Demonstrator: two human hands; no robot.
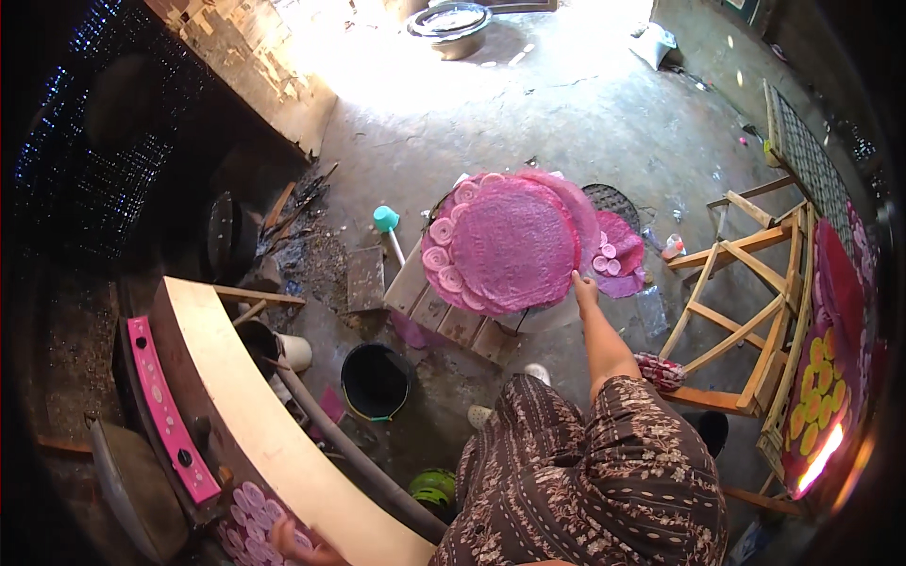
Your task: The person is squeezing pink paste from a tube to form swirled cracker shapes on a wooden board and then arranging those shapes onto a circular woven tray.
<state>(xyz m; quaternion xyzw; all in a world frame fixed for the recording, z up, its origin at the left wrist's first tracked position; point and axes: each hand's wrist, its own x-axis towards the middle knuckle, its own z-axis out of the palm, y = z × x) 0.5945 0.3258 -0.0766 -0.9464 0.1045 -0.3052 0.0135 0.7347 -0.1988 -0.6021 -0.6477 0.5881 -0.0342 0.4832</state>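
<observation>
A large round pink sheet (514, 243) lies on a low wooden slatted stand, with pale pink spiral discs (442, 231) along its left edge. My right hand (586, 288) pinches the sheet's right rim between thumb and fingers. Beside that rim, a smaller pink piece (618, 250) carries a few pale discs. At the lower left, my left hand (304, 542) is partly cut off by the frame's bottom. Its fingers are apart, close to several pale pink spiral discs (260, 519), and hold nothing that I can see.
The wooden slatted stand (458, 325) is low. A curved pale board (250, 396) fills the lower left, with a pink stove panel (170, 406) beyond. Nearby are a black bucket (375, 379) and a turquoise dipper (386, 220). Wooden frames (746, 283) stand right; a metal basin (450, 28) is far ahead.
</observation>
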